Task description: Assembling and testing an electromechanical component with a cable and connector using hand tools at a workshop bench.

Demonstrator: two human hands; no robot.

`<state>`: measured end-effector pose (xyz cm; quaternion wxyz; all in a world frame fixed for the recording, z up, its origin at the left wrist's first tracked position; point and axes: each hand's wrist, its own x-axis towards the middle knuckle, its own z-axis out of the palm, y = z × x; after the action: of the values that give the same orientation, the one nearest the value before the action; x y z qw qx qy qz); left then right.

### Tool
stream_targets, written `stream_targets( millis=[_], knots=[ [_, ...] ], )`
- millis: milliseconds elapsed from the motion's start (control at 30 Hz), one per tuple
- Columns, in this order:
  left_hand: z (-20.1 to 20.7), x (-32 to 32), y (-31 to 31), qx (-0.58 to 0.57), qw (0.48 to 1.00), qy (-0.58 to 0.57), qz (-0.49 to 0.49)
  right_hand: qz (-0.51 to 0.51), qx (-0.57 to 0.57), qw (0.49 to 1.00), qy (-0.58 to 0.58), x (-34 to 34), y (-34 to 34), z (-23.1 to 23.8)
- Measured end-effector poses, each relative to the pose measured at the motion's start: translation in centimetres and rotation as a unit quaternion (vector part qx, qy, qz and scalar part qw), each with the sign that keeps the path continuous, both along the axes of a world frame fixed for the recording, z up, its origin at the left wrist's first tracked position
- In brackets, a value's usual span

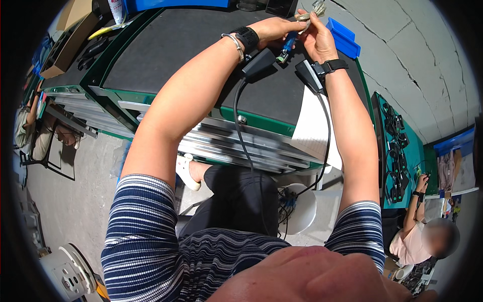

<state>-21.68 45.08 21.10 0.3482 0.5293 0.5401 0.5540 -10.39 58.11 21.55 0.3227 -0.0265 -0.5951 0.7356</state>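
Note:
At the far edge of the black bench mat [166, 55], my two hands meet. My right hand [320, 44] is closed with its thumb and fingers around a small pale, see-through bundle [318, 8], too small to name exactly. My left hand [274, 31] reaches in from the left, its fingertips closed at the lower end of the same bundle. Beneath the left fingers is a narrow blue piece [288, 41] with a greenish end; whether it is held or lies on the mat I cannot tell. Black cabled boxes [260, 65] sit close to both strapped wrists.
Blue bins [343, 38] stand right of my hands, beside a cracked grey floor. Lined white paper [311, 128] hangs over the bench's near edge. Black cables [236, 113] run down toward my lap. A cardboard box [70, 43] is at left. Another person [410, 241] works at far right.

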Motion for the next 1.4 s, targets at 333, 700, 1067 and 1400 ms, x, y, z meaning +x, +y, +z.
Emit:
stream_targets(
  millis=[333,700,1067,1400],
  knots=[
    [-0.3,-1.1,0.9,0.019,0.969,0.179,0.170,-0.040,0.065,0.997,-0.001,-0.6,-0.3,-0.4],
    [-0.1,-0.5,0.0,0.004,0.976,0.199,0.086,-0.029,0.022,0.999,-0.022,-0.5,0.5,-1.2],
    [0.1,-0.8,0.0,-0.004,0.993,0.049,0.107,0.014,0.021,0.999,-0.024,-0.1,-0.1,-0.5],
    [-0.4,-1.4,0.7,0.017,0.983,0.102,0.150,-0.041,0.052,0.995,-0.080,-0.3,0.2,-1.2]
  ],
)
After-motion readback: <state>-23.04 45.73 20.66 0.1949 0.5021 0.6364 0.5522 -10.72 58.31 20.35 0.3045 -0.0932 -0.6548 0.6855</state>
